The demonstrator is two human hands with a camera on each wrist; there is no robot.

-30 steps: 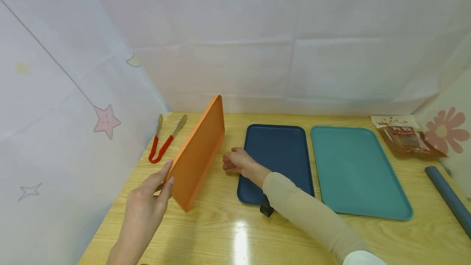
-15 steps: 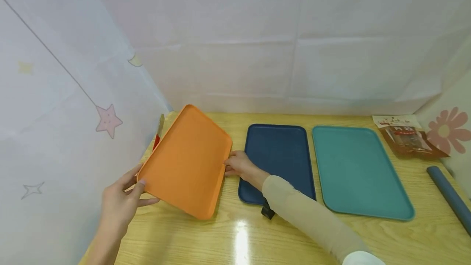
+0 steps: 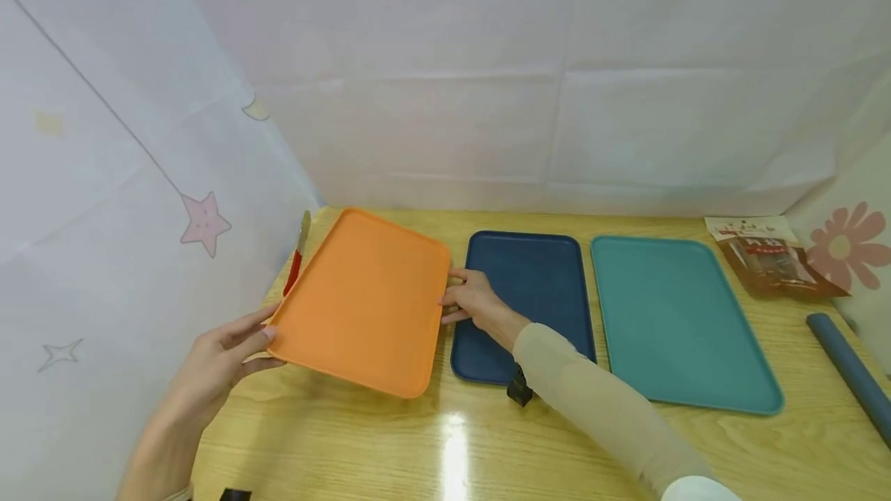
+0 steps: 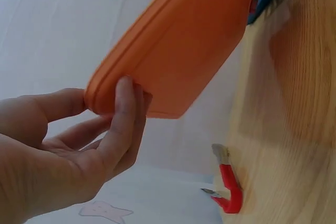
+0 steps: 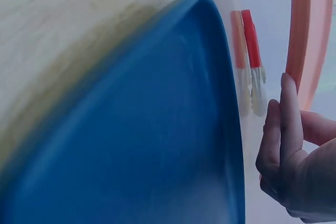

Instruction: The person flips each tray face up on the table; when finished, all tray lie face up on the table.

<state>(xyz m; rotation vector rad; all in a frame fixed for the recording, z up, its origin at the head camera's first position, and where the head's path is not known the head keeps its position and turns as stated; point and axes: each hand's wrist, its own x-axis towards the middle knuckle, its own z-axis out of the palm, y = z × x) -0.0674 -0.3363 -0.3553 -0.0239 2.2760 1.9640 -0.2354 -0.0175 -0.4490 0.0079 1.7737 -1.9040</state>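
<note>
An orange tray [image 3: 365, 304] is held above the table's left part, tilted with its left side higher. My left hand [image 3: 219, 358] pinches its near left corner, the thumb on top and the fingers beneath, as the left wrist view shows with the tray's underside [image 4: 184, 45]. At the opposite long side, my right hand [image 3: 473, 300] grips the rim between thumb and fingers. Just below that hand lies a dark blue tray [image 3: 529, 292], flat on the table. Red-handled tongs [image 4: 229, 187] rest under the orange tray, mostly covered by it in the head view.
A teal tray [image 3: 682, 323] lies right of the blue one. Beyond it are a brown food packet [image 3: 776, 261] and a dark grey rolled item [image 3: 852, 377] on the wooden table [image 3: 348, 447]. White printed cloth [image 3: 445, 83] hangs behind and at the left.
The orange tray has turned from nearly on edge to a shallow tilt, facing up. My left hand has swung left and lowered with it; my right hand has taken hold of the right rim.
</note>
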